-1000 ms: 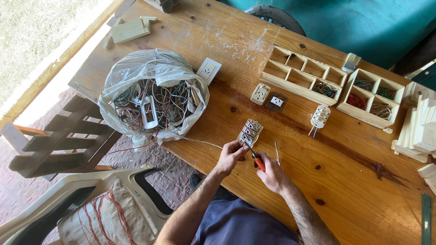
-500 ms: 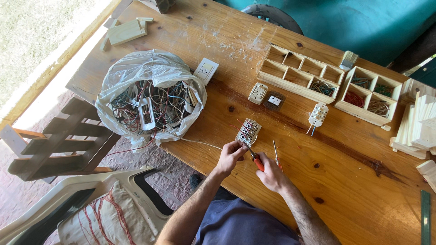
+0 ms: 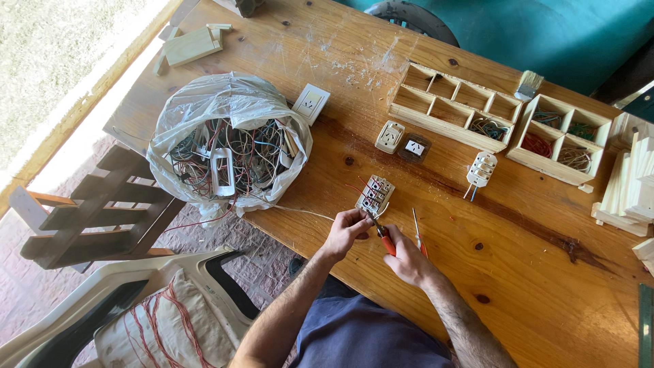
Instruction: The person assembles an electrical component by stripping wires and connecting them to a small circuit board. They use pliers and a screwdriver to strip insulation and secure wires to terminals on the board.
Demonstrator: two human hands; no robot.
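So the switch module [image 3: 375, 195] sits on the bench [image 3: 531, 286] near its front edge, back side up, with short red wires poking out of it. Left hand [image 3: 347, 230] is pinched right at its lower end, fingertips touching either the module or a wire coming off it, can't tell which. Right hand [image 3: 407, 260] is closed around red-handled pliers [image 3: 383, 238], nose aimed at that same corner. A thin screwdriver [image 3: 416, 230] lies just beside the right hand.

If it were me working those terminals, I'd keep the module flat and pinned with the left fingers so it doesn't skate on the wood, grip only the bare wire end with the plier tips, and pull straight instead of twisting, since those little plastic bodies probably crack easily.

Further out: a loose white cord runs left to a plastic bag [image 3: 228, 140] stuffed with tangled wires and plates. Behind the module sit a white outlet [image 3: 390, 136], a dark one [image 3: 414, 147] and another white module [image 3: 481, 169]. Two wooden trays [image 3: 455, 105] at the back hold wire coils.
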